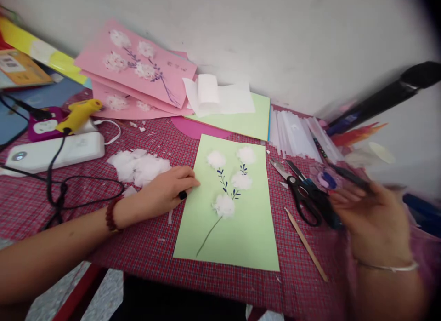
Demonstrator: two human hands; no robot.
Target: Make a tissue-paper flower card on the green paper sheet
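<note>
A light green sheet of paper point(253, 238) lies flat in front of me. On it are white fluffy tissue flowers point(223, 205) with dark leaves and one thin drawn stem. My left hand point(170, 187) rests palm down, fingertips on the sheet's left edge, and grips nothing. Off to the right, my right hand point(375, 217) is raised and blurred by motion. Its fingers are closed round a dark pen-like stick point(347, 174), whose exact kind is unclear. Beneath that hand lie black scissors point(303, 199) and a wooden pencil point(306, 245).
White tissue scraps point(138, 166) lie left of the sheet. Behind are pink flower cards point(93, 59) and a tissue roll point(208, 88). A yellow glue gun point(79, 115), white power bank point(55, 151) and black cables occupy the left. Clear glue sticks point(292, 132) lie at right.
</note>
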